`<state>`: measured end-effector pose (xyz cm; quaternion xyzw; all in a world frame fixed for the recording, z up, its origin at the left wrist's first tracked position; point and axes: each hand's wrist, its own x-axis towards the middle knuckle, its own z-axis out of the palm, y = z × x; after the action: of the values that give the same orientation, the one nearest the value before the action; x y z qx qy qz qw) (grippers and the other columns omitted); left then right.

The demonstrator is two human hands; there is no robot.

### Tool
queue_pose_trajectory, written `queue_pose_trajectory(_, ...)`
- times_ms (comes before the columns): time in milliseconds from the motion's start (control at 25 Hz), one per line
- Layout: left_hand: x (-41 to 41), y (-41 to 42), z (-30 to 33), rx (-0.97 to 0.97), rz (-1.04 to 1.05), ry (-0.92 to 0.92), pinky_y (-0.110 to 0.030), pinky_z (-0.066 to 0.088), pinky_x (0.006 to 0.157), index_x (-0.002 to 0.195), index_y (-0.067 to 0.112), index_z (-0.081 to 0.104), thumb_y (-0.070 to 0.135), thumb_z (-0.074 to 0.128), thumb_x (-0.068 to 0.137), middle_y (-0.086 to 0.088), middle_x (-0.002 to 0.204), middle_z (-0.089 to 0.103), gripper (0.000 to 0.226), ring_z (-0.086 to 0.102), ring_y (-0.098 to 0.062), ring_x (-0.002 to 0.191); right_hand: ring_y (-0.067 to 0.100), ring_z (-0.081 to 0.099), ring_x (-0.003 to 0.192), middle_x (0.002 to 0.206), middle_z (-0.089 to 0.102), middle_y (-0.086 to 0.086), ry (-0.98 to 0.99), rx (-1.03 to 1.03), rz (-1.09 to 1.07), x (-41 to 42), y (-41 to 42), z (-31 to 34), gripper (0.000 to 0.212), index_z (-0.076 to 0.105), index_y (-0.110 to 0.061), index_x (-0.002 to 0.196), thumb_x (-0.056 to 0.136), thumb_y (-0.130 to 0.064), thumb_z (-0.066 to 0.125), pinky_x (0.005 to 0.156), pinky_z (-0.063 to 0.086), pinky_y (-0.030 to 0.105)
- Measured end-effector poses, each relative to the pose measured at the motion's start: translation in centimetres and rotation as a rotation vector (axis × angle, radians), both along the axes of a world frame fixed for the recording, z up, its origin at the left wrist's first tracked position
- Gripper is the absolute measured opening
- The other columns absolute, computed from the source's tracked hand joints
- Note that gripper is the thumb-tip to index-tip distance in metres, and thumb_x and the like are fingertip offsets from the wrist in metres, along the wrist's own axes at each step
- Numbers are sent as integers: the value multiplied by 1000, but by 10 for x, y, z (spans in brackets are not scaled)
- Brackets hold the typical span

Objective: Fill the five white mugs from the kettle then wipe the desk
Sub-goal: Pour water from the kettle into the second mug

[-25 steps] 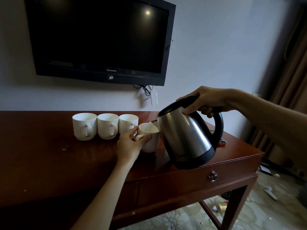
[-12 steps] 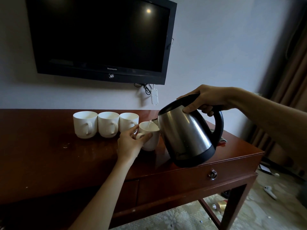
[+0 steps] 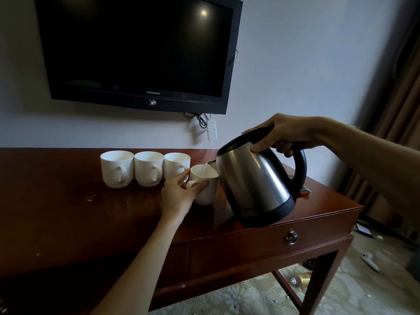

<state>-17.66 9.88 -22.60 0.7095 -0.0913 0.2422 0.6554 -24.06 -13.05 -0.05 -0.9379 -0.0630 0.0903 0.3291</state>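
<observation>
My right hand grips the kettle, still tilted as before; water keeps streaming into the fourth mug, at its nine o'clock, which my left hand clasps. Filling continues.

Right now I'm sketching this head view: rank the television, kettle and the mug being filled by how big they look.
1. television
2. kettle, though it is nearer the camera
3. mug being filled

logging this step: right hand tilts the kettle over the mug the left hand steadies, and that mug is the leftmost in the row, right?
Not quite. In the head view the mug being filled is the rightmost. The right hand tilts the kettle; the left hand steadies that mug.
</observation>
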Motion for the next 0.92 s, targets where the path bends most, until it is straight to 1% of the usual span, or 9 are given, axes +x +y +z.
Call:
queue_pose_trajectory(80,2,0,-1,9,-4,-9,-13,39,53,132,13,69,25,92,73,18,40,47,64,46,4,44,10,27,42,53,26,-4,-1,-1,-2,0,0,0,47,70,-9,128,83,-18,81,43,32,21)
queue_pose_trajectory(160,3,1,-3,1,8,-13,-27,57,65,132,14,69,30,93,71,16,54,62,68,57,3,57,10,27,42,53,26,-4,-1,2,0,0,0,0,50,69,-8,129,82,-18,81,43,32,22)
queue_pose_trajectory(200,3,2,-3,-9,5,-10,-31,58,69,132,14,69,31,94,70,14,59,65,69,60,1,60,10,27,42,53,27,-4,-2,3,-1,0,0,0,51,69,-8,130,81,-18,82,43,32,22)
queue_pose_trajectory(320,2,1,-2,-32,-11,-12,-18,49,67,133,13,68,32,94,69,12,70,75,71,67,-7,63,10,27,43,53,27,-4,3,12,-6,0,1,0,54,69,-9,130,78,-19,82,43,31,22)
queue_pose_trajectory(440,2,0,-1,-11,3,-11,-16,32,53,130,14,70,28,92,72,16,40,49,64,46,-6,44,12,24,45,55,24,-3,7,8,-5,0,1,0,52,70,-10,129,79,-18,83,45,29,23)
queue_pose_trajectory(520,5,0,-3,-14,12,-10,-22,33,55,129,15,71,29,93,72,15,39,40,63,39,-3,43,12,24,45,55,24,-3,8,6,-4,1,2,0,58,69,-9,130,75,-21,84,45,29,23)
queue_pose_trajectory(600,7,0,-5,-13,11,-8,-25,33,57,128,15,71,29,93,72,16,38,39,62,39,-2,42,12,23,46,56,24,-3,9,11,-7,0,2,0,59,71,-12,128,72,-23,84,45,29,24)
queue_pose_trajectory(800,11,1,-7,-32,-5,1,-26,36,59,133,16,68,31,93,71,15,38,40,68,40,-3,42,12,24,45,55,24,-3,9,10,2,0,2,0,46,72,-11,125,81,-18,82,43,29,23)
queue_pose_trajectory(920,11,0,-7,-48,-10,-6,-19,35,56,134,14,68,31,93,70,15,39,41,70,40,-2,42,12,23,45,55,24,-3,7,9,-3,0,3,0,47,73,-12,125,79,-19,83,43,29,23)
